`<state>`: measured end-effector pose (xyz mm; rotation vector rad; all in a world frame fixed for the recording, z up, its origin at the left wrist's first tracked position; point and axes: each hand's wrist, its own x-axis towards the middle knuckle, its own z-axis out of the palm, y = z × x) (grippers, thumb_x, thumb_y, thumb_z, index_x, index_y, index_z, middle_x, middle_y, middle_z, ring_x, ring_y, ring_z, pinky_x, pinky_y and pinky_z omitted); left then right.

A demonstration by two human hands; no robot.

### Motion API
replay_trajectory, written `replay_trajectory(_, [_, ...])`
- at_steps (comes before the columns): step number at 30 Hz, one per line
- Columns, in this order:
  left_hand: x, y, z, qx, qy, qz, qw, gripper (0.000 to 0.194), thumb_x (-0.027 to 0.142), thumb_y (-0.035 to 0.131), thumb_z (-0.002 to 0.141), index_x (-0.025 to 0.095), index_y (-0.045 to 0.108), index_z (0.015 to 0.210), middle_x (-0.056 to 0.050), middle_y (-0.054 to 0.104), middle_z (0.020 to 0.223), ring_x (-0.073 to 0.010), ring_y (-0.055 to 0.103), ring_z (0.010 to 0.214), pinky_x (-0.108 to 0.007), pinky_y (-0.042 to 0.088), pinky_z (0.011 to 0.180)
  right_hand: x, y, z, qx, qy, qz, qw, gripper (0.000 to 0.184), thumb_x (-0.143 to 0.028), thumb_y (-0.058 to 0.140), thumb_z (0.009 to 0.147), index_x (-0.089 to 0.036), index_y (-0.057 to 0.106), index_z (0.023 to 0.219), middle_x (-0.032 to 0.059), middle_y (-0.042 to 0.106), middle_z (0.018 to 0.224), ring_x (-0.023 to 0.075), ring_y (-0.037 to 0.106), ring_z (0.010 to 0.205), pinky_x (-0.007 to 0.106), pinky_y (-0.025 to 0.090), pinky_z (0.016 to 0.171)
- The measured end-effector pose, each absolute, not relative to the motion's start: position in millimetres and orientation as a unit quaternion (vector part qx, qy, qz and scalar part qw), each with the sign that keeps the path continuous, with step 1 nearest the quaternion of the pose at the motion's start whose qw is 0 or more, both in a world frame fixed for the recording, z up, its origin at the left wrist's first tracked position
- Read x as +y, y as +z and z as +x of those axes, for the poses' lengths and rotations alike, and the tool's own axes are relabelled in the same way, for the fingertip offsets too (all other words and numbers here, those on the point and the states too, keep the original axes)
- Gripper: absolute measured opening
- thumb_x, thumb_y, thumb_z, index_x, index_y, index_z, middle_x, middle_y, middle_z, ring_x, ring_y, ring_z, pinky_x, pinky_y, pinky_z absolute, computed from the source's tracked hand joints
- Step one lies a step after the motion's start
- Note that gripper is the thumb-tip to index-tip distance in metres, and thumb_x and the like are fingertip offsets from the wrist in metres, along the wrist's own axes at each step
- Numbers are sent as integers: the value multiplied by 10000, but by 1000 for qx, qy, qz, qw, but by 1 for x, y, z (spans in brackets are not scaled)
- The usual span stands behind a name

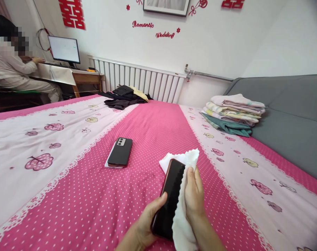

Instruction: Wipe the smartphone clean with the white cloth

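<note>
My left hand [145, 221] grips the lower part of a dark phone [170, 193], screen up, thumb along its left edge. My right hand [194, 195] presses a white cloth [183, 212] against the phone's right side, fingers together on the cloth. The cloth's upper corner [186, 157] sticks out behind the phone's top. Both hands hover just above the pink dotted bedspread [137, 125]. A second dark phone [120, 152] lies face down on the bed to the left, resting on a pale flat item.
A stack of folded cloths [233, 113] sits at the bed's right edge beside a grey sofa [292, 111]. Dark clothes [124, 97] lie at the far end near a white radiator [140, 78]. Another person [12, 69] sits at a desk with a monitor [64, 49], far left.
</note>
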<state>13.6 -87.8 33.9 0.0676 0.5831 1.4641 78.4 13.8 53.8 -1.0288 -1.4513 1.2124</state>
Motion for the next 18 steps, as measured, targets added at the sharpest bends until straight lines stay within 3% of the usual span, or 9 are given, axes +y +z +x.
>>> replay_trajectory(3, [-87, 34, 15, 263, 650, 14, 712, 386, 356, 525, 862, 19, 714, 876, -139, 732, 808, -228, 690, 816, -293, 459, 869, 18, 62, 83, -599, 504, -411, 467, 608, -546, 341, 903, -157, 431, 1360, 98, 545, 1300, 221, 500, 1210, 323, 448, 938])
replay_trajectory(6, [-87, 32, 15, 269, 648, 3, 713, 442, 390, 491, 878, 4, 705, 910, -151, 728, 855, -225, 692, 796, -307, 452, 885, 17, 65, 84, -587, 511, -407, 478, 562, -527, 393, 893, -174, 485, 1321, 86, 607, 1219, 225, 570, 1120, 318, 491, 858])
replay_trajectory(18, [-87, 30, 14, 234, 662, 20, 712, 425, 390, 541, 851, 15, 687, 988, -154, 718, 945, -233, 672, 892, -312, 430, 915, 26, 42, 86, -598, 448, -427, 510, 570, -533, 399, 883, -181, 482, 1325, 91, 616, 1184, 239, 551, 1129, 348, 487, 847])
